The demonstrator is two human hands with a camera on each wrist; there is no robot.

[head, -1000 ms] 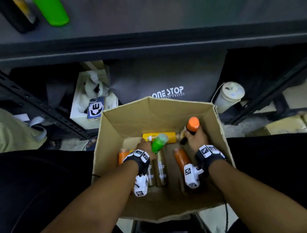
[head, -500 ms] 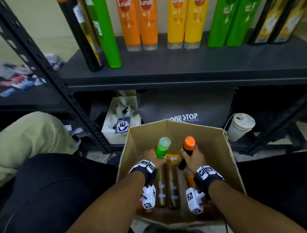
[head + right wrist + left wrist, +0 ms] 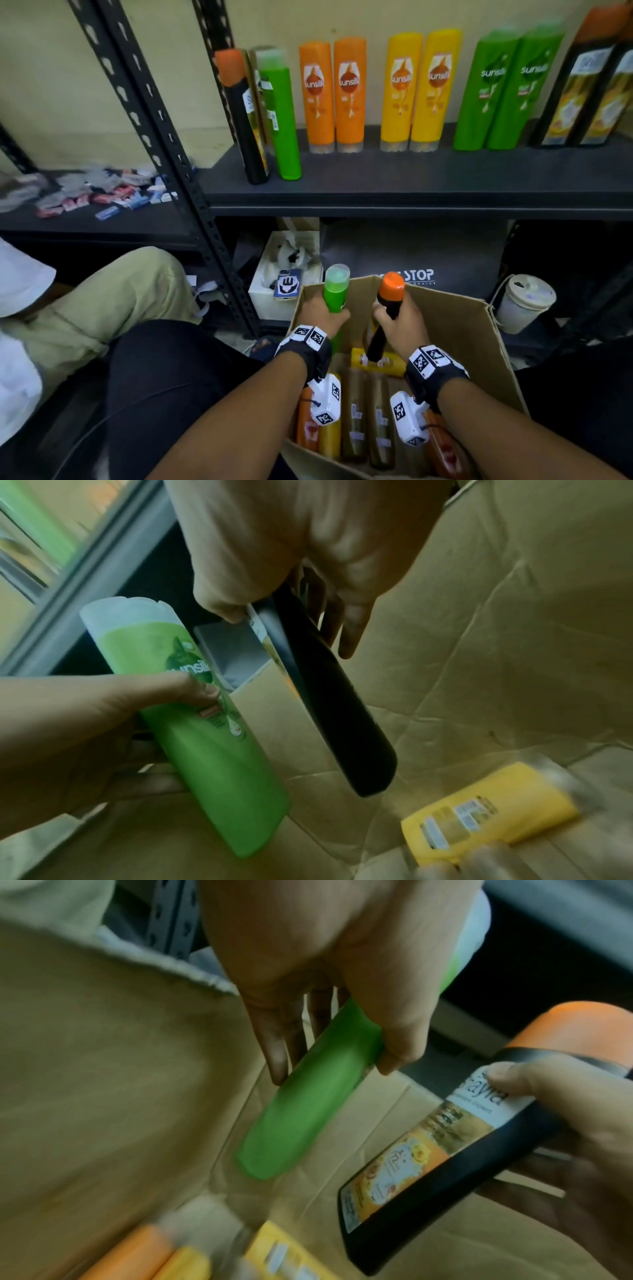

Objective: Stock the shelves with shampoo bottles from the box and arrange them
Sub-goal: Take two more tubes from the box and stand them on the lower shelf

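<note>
Stocking looks partly done: ten bottles (image 3: pixel 356 94) stand on the shelf (image 3: pixel 411 178) above the box (image 3: pixel 486 342), and several more lie inside it. The left hand (image 3: pixel 320 313) grips a smooth green bottle (image 3: pixel 335 289), the right hand (image 3: pixel 399 322) a glossy black bottle (image 3: pixel 388 308) with an orange cap, both raised above the creased cardboard.

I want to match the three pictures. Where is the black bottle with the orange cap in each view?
Head: the black bottle is at lower centre, held by the right hand over the box.
Left wrist: black bottle at right, label showing.
Right wrist: black bottle in the centre, seen edge-on.
Shared landmark: the green bottle beside it.
</note>
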